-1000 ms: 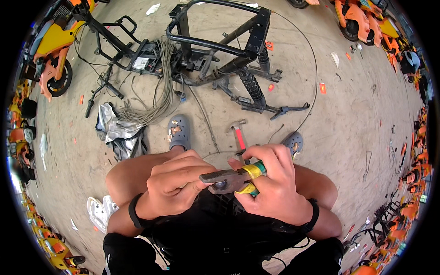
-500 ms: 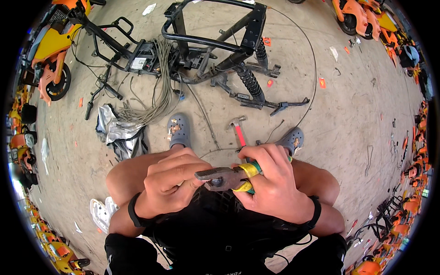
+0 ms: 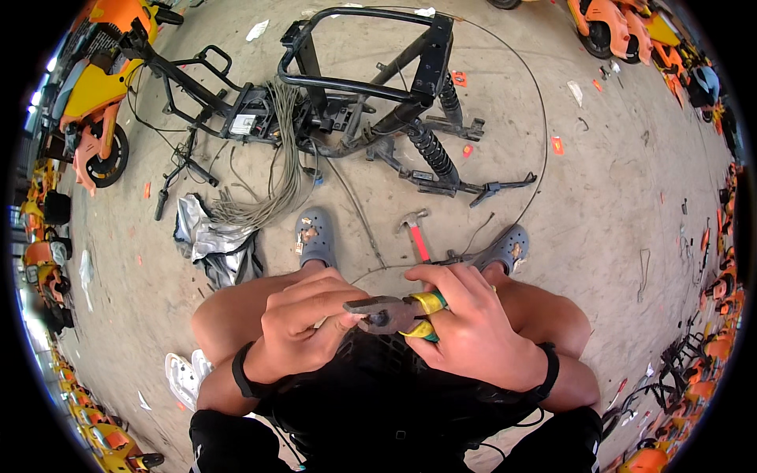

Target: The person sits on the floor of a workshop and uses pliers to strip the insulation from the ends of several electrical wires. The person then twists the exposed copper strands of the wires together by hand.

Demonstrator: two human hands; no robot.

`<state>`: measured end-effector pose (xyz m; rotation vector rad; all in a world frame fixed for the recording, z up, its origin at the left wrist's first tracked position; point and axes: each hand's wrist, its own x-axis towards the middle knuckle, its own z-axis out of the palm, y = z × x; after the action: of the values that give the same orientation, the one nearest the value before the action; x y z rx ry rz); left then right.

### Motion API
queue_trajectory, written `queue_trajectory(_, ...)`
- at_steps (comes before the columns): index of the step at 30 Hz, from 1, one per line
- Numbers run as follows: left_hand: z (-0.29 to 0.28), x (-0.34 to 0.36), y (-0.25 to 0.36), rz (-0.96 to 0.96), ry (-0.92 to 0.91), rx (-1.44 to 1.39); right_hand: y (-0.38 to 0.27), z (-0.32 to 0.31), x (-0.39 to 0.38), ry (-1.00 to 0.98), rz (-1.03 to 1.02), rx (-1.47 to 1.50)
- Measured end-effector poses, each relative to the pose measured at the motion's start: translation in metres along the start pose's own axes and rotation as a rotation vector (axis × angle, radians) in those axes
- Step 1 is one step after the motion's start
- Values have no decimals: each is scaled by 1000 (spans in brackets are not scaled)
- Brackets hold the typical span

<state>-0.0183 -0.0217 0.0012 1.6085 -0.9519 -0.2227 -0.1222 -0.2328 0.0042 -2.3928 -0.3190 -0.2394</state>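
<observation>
My right hand (image 3: 471, 331) grips pliers (image 3: 390, 314) by their yellow-and-green wrapped handles, the head pointing left. A small dark round piece shows between or beside the jaws; I cannot tell which. My left hand (image 3: 307, 323) has its fingers closed at the jaw tips, with what it pinches hidden. Beyond my hands a red-handled hammer (image 3: 418, 236) lies on the concrete between my grey clogs (image 3: 315, 236), and a thin cable (image 3: 541, 118) loops over the floor.
A black vehicle frame (image 3: 426, 71) lies ahead, with coiled cables (image 3: 280, 181) and silver-black fabric (image 3: 205, 236) beside it. Orange-yellow scooters (image 3: 98, 102) line both sides. White footwear (image 3: 183, 378) lies left of me; metal scraps (image 3: 662, 378) and small litter lie to the right.
My hands and the pliers keep much the same grip, shifting slightly. The whole scene sits a little lower and further right in the picture.
</observation>
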Motion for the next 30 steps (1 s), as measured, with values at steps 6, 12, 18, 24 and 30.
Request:
queue_trajectory(6,1,-1,-2,-3,-1,14,3,1,-1,-28,25,64)
queue_trajectory(12,0,-1,-2,41,-11,53,2,5,-5,-48,25,87)
queue_trajectory(18,-5,-6,-3,34,-62,112,2,4,-6,-65,19,41)
queue_trajectory(24,-7,-4,-2,-168,-173,-109,5,4,-5,-38,59,80)
queue_trajectory(30,4,-6,0,-347,-126,-372,7,3,-3,-59,92,88)
